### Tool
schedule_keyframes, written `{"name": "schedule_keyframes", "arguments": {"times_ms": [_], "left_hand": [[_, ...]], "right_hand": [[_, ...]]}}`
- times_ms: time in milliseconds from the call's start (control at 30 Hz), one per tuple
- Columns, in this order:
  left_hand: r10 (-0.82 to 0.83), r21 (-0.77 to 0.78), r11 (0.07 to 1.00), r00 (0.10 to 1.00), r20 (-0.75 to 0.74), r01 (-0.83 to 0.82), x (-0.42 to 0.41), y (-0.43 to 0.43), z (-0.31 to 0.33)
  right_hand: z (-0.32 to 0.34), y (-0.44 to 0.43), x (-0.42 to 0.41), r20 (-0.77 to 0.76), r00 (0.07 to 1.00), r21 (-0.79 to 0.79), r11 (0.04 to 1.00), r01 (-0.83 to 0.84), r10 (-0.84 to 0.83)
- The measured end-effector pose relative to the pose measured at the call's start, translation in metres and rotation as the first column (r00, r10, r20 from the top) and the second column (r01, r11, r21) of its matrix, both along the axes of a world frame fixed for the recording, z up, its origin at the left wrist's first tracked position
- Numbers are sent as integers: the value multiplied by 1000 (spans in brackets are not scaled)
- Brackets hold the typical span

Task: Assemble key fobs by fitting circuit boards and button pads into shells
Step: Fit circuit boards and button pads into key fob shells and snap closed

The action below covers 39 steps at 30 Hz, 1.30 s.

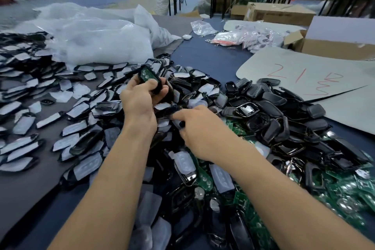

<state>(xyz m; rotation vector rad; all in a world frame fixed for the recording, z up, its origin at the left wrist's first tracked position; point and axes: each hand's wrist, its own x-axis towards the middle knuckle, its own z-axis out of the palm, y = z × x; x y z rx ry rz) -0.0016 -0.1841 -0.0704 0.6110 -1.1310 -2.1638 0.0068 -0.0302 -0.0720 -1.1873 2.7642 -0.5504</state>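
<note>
Far left, we see padded shells (26,107) spread over the table (24,189), with a big plastic bag (97,38) behind them. Now the left hand (140,97): its fingers are curled tight round a black shell (155,84) with a green board (146,74) seated inside, held up above the heap. The right hand (199,130) sits low in the pile, fingertips among the parts. We cannot tell if it grips anything. Further right lie loose shells (274,111) and circuit boards (349,189).

Our left hand (140,97) grips a black plastic shell (157,85) holding a green circuit board (147,75); our right hand (195,130) touches the heap of black shells (272,107)
</note>
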Motion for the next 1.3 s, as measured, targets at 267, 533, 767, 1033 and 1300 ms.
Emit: {"name": "schedule_keyframes", "arguments": {"times_ms": [267,533,767,1033,1300], "left_hand": [[33,33,999,999,-25,-32,6,-11,5],[52,47,998,999,-15,-51,8,-13,7],[94,62,994,995,-17,-93,8,-18,7],[109,59,992,994,0,-109,8,-18,3],[128,76,989,992,-1,-127,5,-23,2]], "right_hand": [[-6,10,3,-102,980,-97,982,159,-169],[-3,-34,22,-40,994,1,995,-98,98],[8,-7,10,3,998,2,998,59,-59],[13,-33,-27,113,955,-250,923,293,-273],[-11,-77,-28,-162,976,2,989,146,-143]]}}
